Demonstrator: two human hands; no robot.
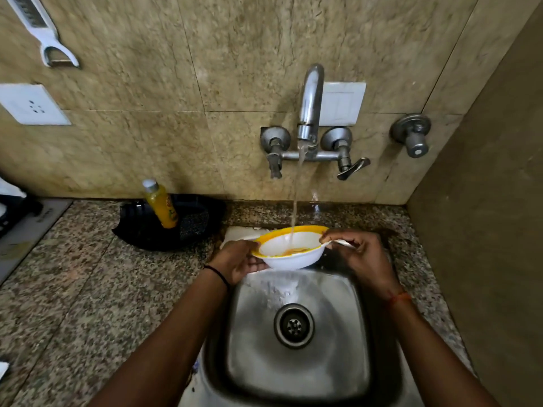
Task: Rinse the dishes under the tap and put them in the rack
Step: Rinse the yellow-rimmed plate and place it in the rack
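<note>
A white bowl with a yellow rim (293, 257) is held over the steel sink (346, 362), right under the running tap (310, 107). The stream lands inside the bowl, where yellowish water pools. My left hand (239, 261) grips the bowl's left rim and underside. My right hand (360, 257) pinches the right rim; a thin white thing sticks out under its fingers, and what it is cannot be made out. Water spills from beneath the bowl into the sink.
A black tray (138, 227) holding a yellow soap bottle (161, 205) sits on the granite counter left of the sink. Tap valves (342, 148) project from the wall. A side wall (484, 230) stands close on the right. A peeler (44, 33) hangs top left.
</note>
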